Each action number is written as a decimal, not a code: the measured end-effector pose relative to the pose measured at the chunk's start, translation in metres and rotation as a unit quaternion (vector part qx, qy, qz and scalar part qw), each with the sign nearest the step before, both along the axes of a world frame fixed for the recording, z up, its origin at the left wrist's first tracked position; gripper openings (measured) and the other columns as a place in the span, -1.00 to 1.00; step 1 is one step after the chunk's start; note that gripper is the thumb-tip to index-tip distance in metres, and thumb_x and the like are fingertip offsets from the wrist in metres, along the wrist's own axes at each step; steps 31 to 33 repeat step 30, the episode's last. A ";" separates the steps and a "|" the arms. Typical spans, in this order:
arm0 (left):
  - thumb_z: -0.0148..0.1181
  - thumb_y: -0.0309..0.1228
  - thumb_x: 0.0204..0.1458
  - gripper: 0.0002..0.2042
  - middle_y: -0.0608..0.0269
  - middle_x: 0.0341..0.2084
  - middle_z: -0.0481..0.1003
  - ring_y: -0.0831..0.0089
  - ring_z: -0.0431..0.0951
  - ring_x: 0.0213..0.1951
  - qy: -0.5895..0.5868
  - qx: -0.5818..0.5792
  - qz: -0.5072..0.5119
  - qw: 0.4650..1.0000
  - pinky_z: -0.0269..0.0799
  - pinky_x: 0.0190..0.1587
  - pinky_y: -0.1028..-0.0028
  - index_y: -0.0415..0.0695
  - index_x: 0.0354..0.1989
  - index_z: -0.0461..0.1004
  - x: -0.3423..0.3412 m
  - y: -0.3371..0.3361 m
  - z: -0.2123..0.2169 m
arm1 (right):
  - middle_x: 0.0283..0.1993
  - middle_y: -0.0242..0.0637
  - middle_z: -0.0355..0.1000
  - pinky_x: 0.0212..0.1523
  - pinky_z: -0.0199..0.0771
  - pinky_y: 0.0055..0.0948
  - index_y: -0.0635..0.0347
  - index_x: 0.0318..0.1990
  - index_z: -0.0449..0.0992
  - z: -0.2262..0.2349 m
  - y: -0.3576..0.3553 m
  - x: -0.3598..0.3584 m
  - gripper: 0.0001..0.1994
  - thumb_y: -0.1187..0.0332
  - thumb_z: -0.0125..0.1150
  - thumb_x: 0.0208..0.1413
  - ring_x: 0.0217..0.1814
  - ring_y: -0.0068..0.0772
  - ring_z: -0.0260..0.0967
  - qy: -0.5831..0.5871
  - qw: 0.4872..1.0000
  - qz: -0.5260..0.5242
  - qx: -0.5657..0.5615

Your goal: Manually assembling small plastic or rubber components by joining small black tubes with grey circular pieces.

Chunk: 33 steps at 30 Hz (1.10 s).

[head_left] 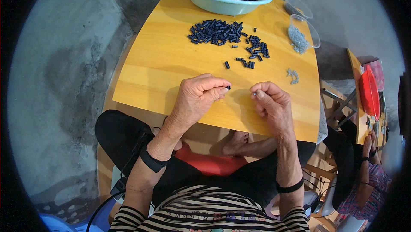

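Observation:
Over the near part of the yellow wooden table (145, 73), my left hand (198, 97) pinches a small black cylindrical piece (228, 87), its end showing past the fingertips. To the right, apart from it, my right hand (274, 103) is closed in a pinch on a tiny greyish metal-looking piece (255, 93), too small to name. Beyond my hands lies a heap of black cylindrical pieces (216, 31), with several loose ones (258, 48) to its right. A little cluster of small grey pieces (293, 76) rests on the table past my right hand.
A light-blue basin (222, 4) full of black pieces stands at the far edge. Two clear tubs, one with grey pieces (297, 37) and another behind it (295, 9), sit at the far right. Another person (364, 185) works at a table with a red basin (369, 93) on the right.

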<state>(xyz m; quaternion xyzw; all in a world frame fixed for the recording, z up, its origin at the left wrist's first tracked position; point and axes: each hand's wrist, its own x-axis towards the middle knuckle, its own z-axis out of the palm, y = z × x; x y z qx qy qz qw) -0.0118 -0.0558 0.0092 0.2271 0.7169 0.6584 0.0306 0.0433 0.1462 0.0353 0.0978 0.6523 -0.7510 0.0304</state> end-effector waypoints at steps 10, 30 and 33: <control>0.20 -0.57 -0.01 -0.89 0.25 -0.52 0.49 0.56 0.51 -0.46 -0.025 0.050 -0.041 0.998 0.42 -0.41 0.59 -0.25 -0.30 0.56 0.015 0.014 0.006 | -0.39 -0.39 0.48 -0.54 0.20 -0.74 0.26 -0.15 0.52 -0.007 -0.012 -0.002 -0.83 0.45 0.15 0.12 -0.56 -0.74 0.22 0.023 0.996 0.001 -0.085; 0.17 -0.54 0.03 -0.85 0.27 -0.47 0.50 0.58 0.51 -0.45 -0.069 0.029 -0.016 0.997 0.44 -0.36 0.62 -0.26 -0.22 0.55 0.012 0.014 0.005 | -0.30 -0.45 0.43 -0.30 0.31 -0.70 0.20 -0.05 0.50 -0.012 -0.011 0.008 -0.78 0.45 0.04 0.19 -0.37 -0.71 0.28 0.046 0.996 0.019 -0.074; 0.17 -0.54 0.03 -0.85 0.27 -0.47 0.50 0.58 0.51 -0.45 -0.069 0.029 -0.016 0.997 0.44 -0.36 0.62 -0.26 -0.22 0.55 0.012 0.014 0.005 | -0.30 -0.45 0.43 -0.30 0.31 -0.70 0.20 -0.05 0.50 -0.012 -0.011 0.008 -0.78 0.45 0.04 0.19 -0.37 -0.71 0.28 0.046 0.996 0.019 -0.074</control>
